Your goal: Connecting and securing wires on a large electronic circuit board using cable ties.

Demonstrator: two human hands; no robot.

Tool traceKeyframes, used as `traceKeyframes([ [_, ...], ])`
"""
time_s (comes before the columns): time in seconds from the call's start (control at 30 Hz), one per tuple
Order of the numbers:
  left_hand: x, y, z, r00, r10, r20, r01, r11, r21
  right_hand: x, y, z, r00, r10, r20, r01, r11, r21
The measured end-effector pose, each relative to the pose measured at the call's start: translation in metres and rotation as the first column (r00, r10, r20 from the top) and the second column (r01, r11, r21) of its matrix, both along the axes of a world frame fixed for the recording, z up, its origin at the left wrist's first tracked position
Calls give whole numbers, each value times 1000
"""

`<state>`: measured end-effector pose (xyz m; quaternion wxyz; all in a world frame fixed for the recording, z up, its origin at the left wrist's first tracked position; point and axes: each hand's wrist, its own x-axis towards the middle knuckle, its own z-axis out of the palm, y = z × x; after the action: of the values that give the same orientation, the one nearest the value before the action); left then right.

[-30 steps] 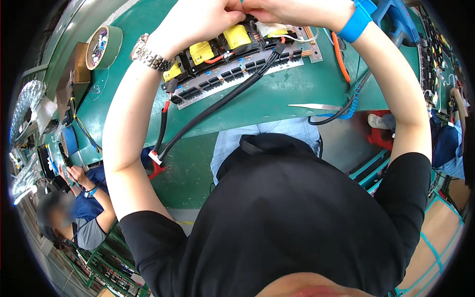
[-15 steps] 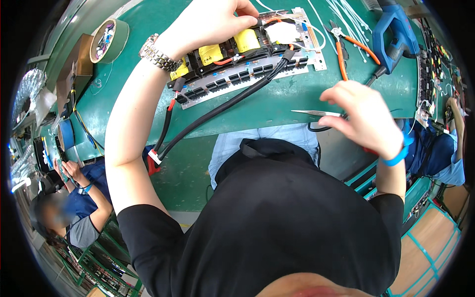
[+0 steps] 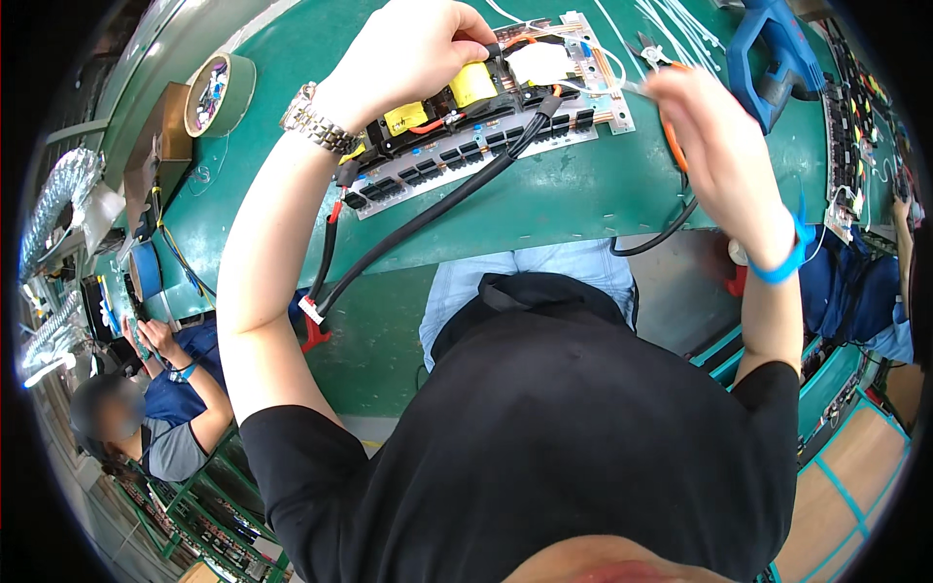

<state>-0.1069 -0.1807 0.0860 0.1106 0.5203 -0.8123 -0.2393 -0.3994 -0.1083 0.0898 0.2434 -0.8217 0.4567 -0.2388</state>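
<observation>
My left hand (image 3: 418, 53) reaches over a circuit board (image 3: 622, 119). Its thumb and index finger pinch a small black piece (image 3: 494, 50) by an orange wire at the far edge. Yellow-wrapped blocks (image 3: 473, 85), a white-wrapped block (image 3: 540, 64) and rows of black components sit on the board. A white cable tie (image 3: 612, 58) loops over its right end. Closed round a slim pointed metal tool (image 3: 634, 88), my right hand (image 3: 708, 131) is beside that end; only the tool's tip shows. Thick black sleeved cables (image 3: 428, 222) run from the board to a white connector (image 3: 311, 310).
Orange-handled cutters (image 3: 673, 141) lie partly under my right hand. A blue power tool (image 3: 773, 68) and loose white cable ties (image 3: 685, 27) are at the far right. At left stand a tape roll holding small parts (image 3: 248, 92) and a cardboard box (image 3: 173, 126). Co-workers sit on both sides.
My right hand has moved up and away from the table's near edge toward the board's right end, carrying the pointed tool. My left hand keeps its pinch on the board.
</observation>
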Motion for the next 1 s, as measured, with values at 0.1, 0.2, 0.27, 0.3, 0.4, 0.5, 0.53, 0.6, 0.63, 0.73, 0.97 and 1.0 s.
traceKeyframes([
  [0.1, -1, 0, 2, 999, -11, 36, 11, 1000, -20, 19, -42, -16, 997, 78, -31, -84, 917, -391],
  [0.2, 3, -1, -7, 998, -23, 53, 24, 999, -32, 37, -61, -22, 971, 105, -215, -190, 885, -425],
  [0.27, 3, -1, -8, 998, -22, 51, 24, 999, -34, 42, -65, -27, 967, 86, -238, -185, 882, -433],
  [0.3, 2, -1, -8, 999, -23, 46, 25, 999, -31, 44, -66, -29, 963, 65, -262, -178, 882, -436],
  [0.4, 3, -1, -7, 998, -24, 53, 26, 999, -36, 46, -65, -27, 962, 57, -269, -182, 865, -468],
  [0.5, 3, 0, -6, 998, -32, 63, 35, 999, -40, 49, -64, -29, 963, 69, -262, -188, 865, -465],
  [0.53, 3, 0, -6, 997, -30, 73, 34, 998, -45, 50, -64, -30, 965, 85, -248, -195, 864, -465],
  [0.6, 3, 0, -9, 997, -29, 67, 31, 999, -40, 52, -65, -31, 965, 83, -247, -193, 866, -462],
  [0.63, 4, 0, -9, 998, -26, 62, 28, 999, -38, 52, -66, -31, 966, 82, -246, -191, 866, -463],
  [0.73, 2, 0, -8, 998, -29, 56, 32, 999, -39, 53, -68, -33, 962, 101, -254, -210, 869, -449],
  [0.97, 0, 0, -5, 996, -23, 80, 26, 999, -30, 59, -82, -16, 902, 215, -374, -396, 756, -521],
  [1.0, -1, 0, -6, 996, -28, 82, 32, 998, -45, 61, -78, -7, 897, 220, -383, -399, 778, -486],
])
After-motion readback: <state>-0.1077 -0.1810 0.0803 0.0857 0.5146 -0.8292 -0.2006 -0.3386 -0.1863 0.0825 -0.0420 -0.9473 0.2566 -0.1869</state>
